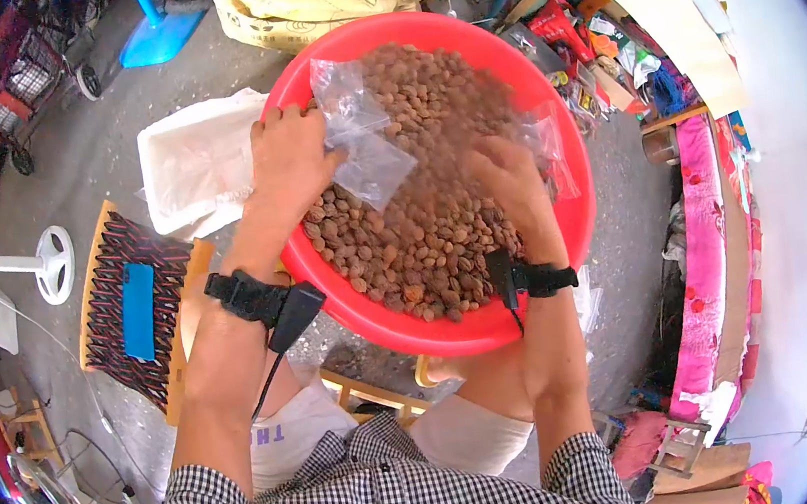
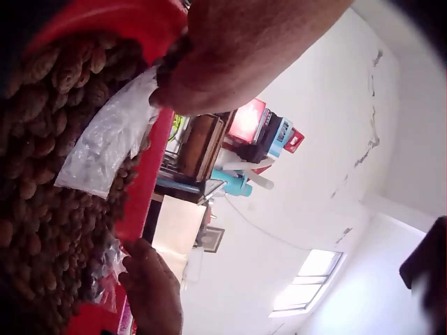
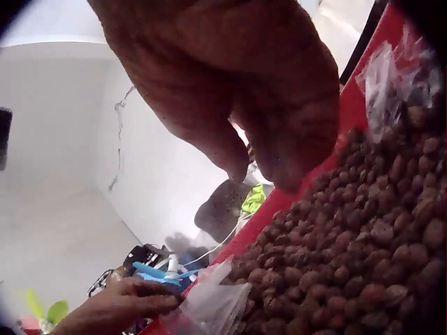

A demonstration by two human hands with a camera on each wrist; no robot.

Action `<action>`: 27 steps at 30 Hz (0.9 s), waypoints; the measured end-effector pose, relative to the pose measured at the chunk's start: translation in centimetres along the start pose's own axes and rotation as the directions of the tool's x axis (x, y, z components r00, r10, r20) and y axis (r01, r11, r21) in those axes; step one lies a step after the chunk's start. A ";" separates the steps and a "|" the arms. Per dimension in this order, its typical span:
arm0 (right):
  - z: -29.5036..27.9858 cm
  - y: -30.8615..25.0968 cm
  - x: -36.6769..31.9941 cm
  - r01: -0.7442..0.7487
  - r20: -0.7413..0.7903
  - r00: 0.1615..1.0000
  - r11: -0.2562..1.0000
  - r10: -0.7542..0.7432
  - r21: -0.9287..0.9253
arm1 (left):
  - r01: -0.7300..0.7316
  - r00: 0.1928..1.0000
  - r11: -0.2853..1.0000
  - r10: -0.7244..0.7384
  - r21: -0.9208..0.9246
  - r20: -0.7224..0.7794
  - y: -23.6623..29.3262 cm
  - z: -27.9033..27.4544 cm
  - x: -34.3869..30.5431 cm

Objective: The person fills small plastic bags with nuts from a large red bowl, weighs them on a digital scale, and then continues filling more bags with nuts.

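A big red basin (image 1: 328, 291) holds a heap of brown ridged nuts or pits (image 1: 413, 251); their exact kind I cannot tell. At its left rim my left hand (image 1: 292, 160) pinches the edge of a clear plastic bag (image 2: 105, 139), which lies over the nuts. My right hand (image 1: 510, 173) is above the right side of the heap, fingers pointing down and nothing seen between thumb and fingers in the right wrist view. Part of the heap beyond its fingers is blurred. Another clear plastic bag (image 1: 549, 148) lies inside the right wall.
Left of the basin stands a white foam box (image 1: 197, 167). A blue phone (image 1: 139, 310) lies on a woven stool (image 1: 116, 247). Behind the basin is a yellow sack (image 1: 312, 1). Cluttered shelving (image 1: 600, 46) and a pink cloth (image 1: 700, 246) line the right wall.
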State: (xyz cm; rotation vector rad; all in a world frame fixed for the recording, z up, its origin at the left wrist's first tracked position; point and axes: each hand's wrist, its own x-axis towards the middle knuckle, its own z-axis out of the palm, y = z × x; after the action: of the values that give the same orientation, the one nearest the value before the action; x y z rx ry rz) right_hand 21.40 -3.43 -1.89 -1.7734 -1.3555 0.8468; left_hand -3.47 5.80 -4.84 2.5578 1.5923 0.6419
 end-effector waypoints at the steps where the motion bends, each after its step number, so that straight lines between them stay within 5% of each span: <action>1: 0.5 0.6 0.1 0.000 0.011 1.000 0.999 0.000 0.037 | -0.012 1.000 0.998 0.013 0.056 -0.015 0.3 0.3 -0.1; 4: 1.2 -0.1 -0.5 -0.076 0.100 0.993 0.990 0.064 0.119 | -0.023 0.999 0.999 0.022 0.049 0.039 0.1 1.1 0.1; 7: 1.3 -0.5 -0.7 -0.094 0.103 0.991 0.991 0.084 0.099 | 0.096 0.993 0.906 -0.056 -0.413 0.108 0.7 -0.3 -0.2; 8: 1.6 0.9 -0.4 -0.015 0.081 0.997 0.995 0.007 0.100 | 0.163 0.982 0.775 -0.072 -0.611 0.172 0.6 -0.9 -0.4; 10: 1.4 -0.7 -0.9 -0.116 0.136 0.987 0.972 0.089 0.203 | 0.304 0.950 0.388 -0.050 -0.870 0.309 0.5 -1.9 -0.6; 14: 1.5 -1.8 -1.2 -0.204 0.227 0.968 0.856 0.104 0.475 | 0.346 0.935 0.062 -0.102 -0.936 0.339 1.7 -2.5 -0.5; 17: 1.3 -2.3 -1.5 -0.166 0.170 0.982 0.820 0.085 0.548 | 0.340 0.938 0.039 -0.089 -0.940 0.336 2.3 -2.1 -0.2; 20: 1.3 -2.1 -1.4 -0.130 0.113 0.990 0.827 0.080 0.547 | 0.373 0.928 0.358 -0.148 -0.856 0.343 1.8 -1.4 0.1; 23: 1.5 -1.3 -1.2 -0.139 0.065 0.990 0.839 0.123 0.526 | 0.055 0.936 0.666 -0.293 -0.744 -0.194 3.7 -1.3 -0.1; 27: 1.8 -1.7 -1.0 -0.103 0.040 0.994 0.823 0.098 0.559 | 0.017 0.994 0.549 -0.099 -0.836 -0.045 5.7 -2.1 -1.5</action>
State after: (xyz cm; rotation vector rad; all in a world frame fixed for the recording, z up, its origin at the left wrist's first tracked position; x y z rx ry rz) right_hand 18.82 -3.84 -1.32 -1.3768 -0.8881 1.1728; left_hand -0.02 1.50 -1.84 1.7392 0.9700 1.1687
